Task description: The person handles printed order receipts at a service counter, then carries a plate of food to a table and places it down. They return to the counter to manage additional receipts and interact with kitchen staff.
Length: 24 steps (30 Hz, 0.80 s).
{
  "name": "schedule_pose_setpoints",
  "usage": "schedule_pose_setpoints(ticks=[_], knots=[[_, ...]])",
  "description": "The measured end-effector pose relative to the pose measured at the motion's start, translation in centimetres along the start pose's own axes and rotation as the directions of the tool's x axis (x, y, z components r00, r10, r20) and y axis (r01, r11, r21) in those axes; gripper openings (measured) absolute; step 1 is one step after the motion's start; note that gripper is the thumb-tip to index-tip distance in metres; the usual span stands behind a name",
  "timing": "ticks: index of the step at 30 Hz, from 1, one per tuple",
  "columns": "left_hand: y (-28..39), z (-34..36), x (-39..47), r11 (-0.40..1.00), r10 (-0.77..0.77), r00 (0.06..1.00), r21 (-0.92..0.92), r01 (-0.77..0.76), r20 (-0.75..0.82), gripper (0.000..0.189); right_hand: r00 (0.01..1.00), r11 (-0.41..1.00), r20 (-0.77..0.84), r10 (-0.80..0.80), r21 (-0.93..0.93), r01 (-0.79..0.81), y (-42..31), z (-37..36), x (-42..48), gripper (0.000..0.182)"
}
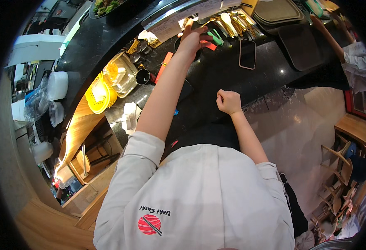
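Observation:
My left hand (pixel 191 39) is stretched out over the far part of the black counter (pixel 214 75). Its fingers are spread, and I see nothing held in them. Beside its fingers lie green clips (pixel 215 37) and a red slip (pixel 210 46). A dark round container (pixel 177 43) is partly hidden behind this hand. Just right of the clips, gold cutlery and pale spoons (pixel 229 24) fill a holder. Closer to my body, my right hand (pixel 229 101) is curled into a loose fist above the counter's front edge, with no object visible in it.
A smartphone (pixel 247 53) lies on the counter, left of a dark tray (pixel 300 47) and stacked trays (pixel 278 12). To the left are a yellow basket (pixel 100 97), a clear plastic container (pixel 125 75), a black cup (pixel 144 76) and white papers (pixel 129 118). Another person's arm (pixel 329 37) reaches in at right.

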<state>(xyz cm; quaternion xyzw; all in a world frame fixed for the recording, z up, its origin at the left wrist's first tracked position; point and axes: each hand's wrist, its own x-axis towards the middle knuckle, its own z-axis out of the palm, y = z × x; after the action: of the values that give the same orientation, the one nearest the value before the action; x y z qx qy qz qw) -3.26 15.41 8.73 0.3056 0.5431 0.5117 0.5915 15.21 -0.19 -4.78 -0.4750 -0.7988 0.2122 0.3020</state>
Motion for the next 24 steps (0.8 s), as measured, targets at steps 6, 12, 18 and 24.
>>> schedule_pose_setpoints(ticks=[6,12,18,24], knots=[[-2.0,0.4,4.1,0.614,0.376,0.912,0.781,-0.111,-0.166,0.047,1.000,0.999,0.005,0.002,-0.039,-0.002,-0.3,-0.1,0.0,0.011],[-1.3,1.5,0.2,0.773,0.247,0.965,0.619,-0.140,-0.090,0.048,1.000,0.998,-0.014,0.005,-0.055,-0.006,-0.1,0.3,-0.2,0.012],[-0.7,1.5,-2.7,0.972,0.095,0.994,0.209,-0.104,0.054,0.035,1.000,0.998,0.000,-0.001,-0.068,0.001,-0.2,0.1,0.0,0.013],[-0.7,1.1,-2.8,0.984,0.113,0.985,0.120,-0.129,0.133,0.036,1.000,0.995,0.013,0.011,-0.102,-0.010,-0.1,0.2,0.1,0.013]])
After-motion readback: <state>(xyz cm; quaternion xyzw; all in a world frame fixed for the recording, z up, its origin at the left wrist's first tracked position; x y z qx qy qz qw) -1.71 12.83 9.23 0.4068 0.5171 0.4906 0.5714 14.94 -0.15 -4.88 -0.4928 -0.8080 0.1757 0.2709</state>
